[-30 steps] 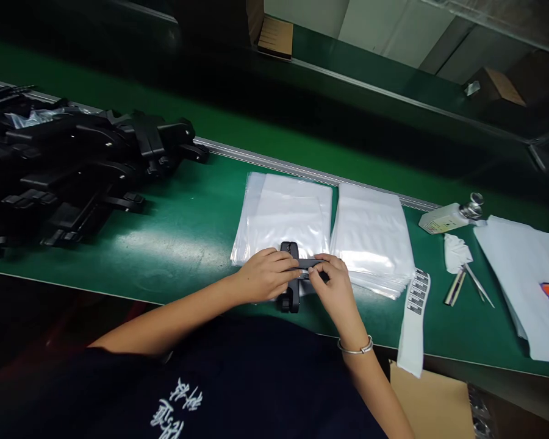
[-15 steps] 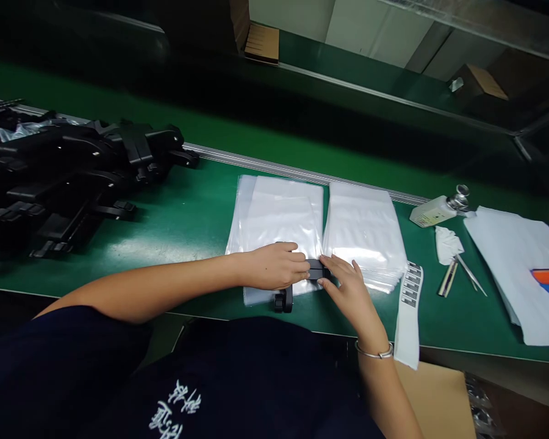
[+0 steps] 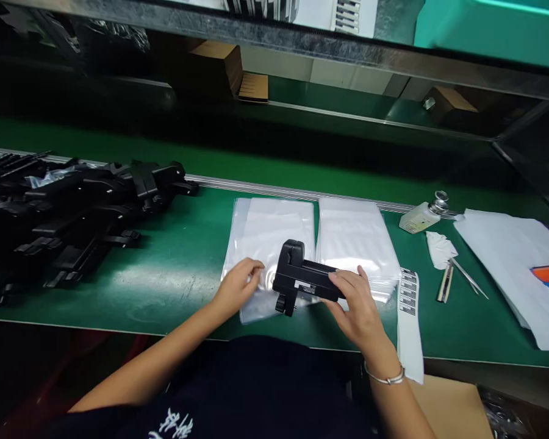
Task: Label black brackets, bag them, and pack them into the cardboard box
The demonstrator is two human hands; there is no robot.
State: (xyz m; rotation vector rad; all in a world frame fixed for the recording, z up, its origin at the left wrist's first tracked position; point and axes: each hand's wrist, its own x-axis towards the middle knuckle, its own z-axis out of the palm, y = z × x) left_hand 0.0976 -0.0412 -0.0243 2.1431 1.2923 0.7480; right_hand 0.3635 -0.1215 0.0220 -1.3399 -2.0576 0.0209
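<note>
Right hand [image 3: 357,305] clasps a chunky matte-black plastic part [image 3: 302,277]; left hand [image 3: 236,285] pinches clear bag [image 3: 268,235].

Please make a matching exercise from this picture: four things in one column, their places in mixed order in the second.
1. black plastic bracket
2. white plastic bottle with metal cap
3. white paper label strip
4. left stack of clear plastic bags

A. hanging over the bench's near edge
B. touched by the left hand
C. held in the right hand
D. at the far rail, right of the bags

Pairs: 1-C, 2-D, 3-A, 4-B
</note>
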